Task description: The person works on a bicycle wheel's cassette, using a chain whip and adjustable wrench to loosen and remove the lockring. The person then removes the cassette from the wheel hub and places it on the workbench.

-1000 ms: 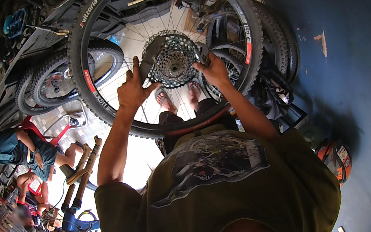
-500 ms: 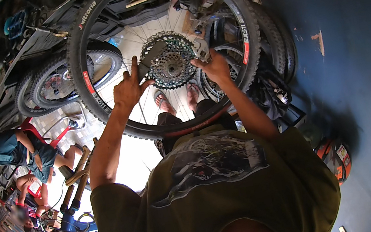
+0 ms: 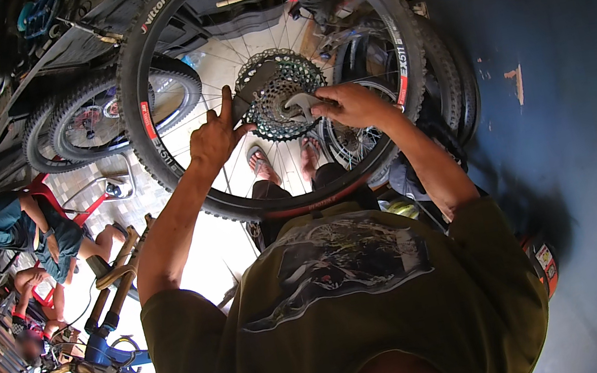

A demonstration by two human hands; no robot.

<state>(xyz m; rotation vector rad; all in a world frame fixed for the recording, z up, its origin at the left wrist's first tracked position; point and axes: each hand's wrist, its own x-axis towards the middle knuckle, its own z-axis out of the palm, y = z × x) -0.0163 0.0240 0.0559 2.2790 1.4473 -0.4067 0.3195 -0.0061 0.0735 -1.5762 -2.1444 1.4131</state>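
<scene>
Wrench [image 3: 305, 104], pinched by right hand [image 3: 353, 105], is likely being fitted to cassette [image 3: 270, 108]; aim carefully; can't tell grip of left hand [image 3: 213, 139].

The head-worn fisheye looks steeply down; the olive shirt [image 3: 341, 339] is close below, the wheel [image 3: 147, 117] farther off.

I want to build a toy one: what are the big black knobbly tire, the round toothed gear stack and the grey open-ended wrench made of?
Big black knobbly tire: probably matte rubber; blocky knobs line its edge.
Round toothed gear stack: likely metal, partly shiny; bright glints show.
Grey open-ended wrench: looks like smooth metal, maybe steel; its pale grey face catches light.
</scene>
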